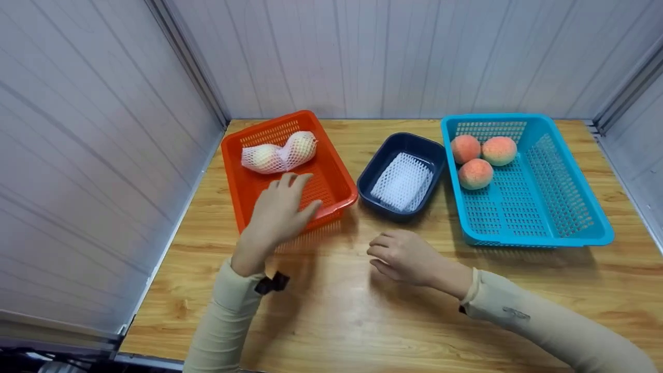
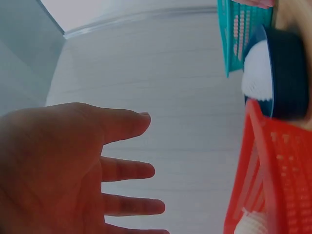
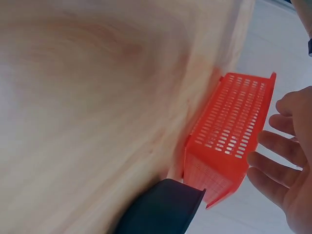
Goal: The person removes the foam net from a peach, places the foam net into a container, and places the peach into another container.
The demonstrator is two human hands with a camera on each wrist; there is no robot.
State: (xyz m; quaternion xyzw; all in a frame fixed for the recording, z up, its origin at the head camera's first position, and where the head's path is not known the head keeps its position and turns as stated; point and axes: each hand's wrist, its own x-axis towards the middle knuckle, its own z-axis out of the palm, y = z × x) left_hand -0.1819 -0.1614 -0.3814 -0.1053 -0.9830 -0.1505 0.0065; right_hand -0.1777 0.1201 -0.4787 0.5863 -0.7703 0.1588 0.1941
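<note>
My left hand (image 1: 279,210) hovers over the near part of a red basket (image 1: 331,207), fingers spread and holding nothing. Two peaches in white foam nets (image 1: 265,158) lie side by side at the back of that basket. My right hand (image 1: 401,256) is over the table in front of a dark blue tray (image 1: 399,213), its fingers loosely bent with nothing between them. White foam nets (image 1: 401,181) lie stacked in the tray. In the left wrist view the left hand (image 2: 63,165) shows an open palm; the right wrist view shows the right hand (image 3: 292,156) with relaxed fingers.
A blue basket (image 1: 533,241) stands on the right with three bare peaches (image 1: 475,174) grouped at its left side. Pale panel walls (image 1: 336,57) enclose the wooden table (image 1: 331,321) at the back and both sides. The dark tray sits between the two baskets.
</note>
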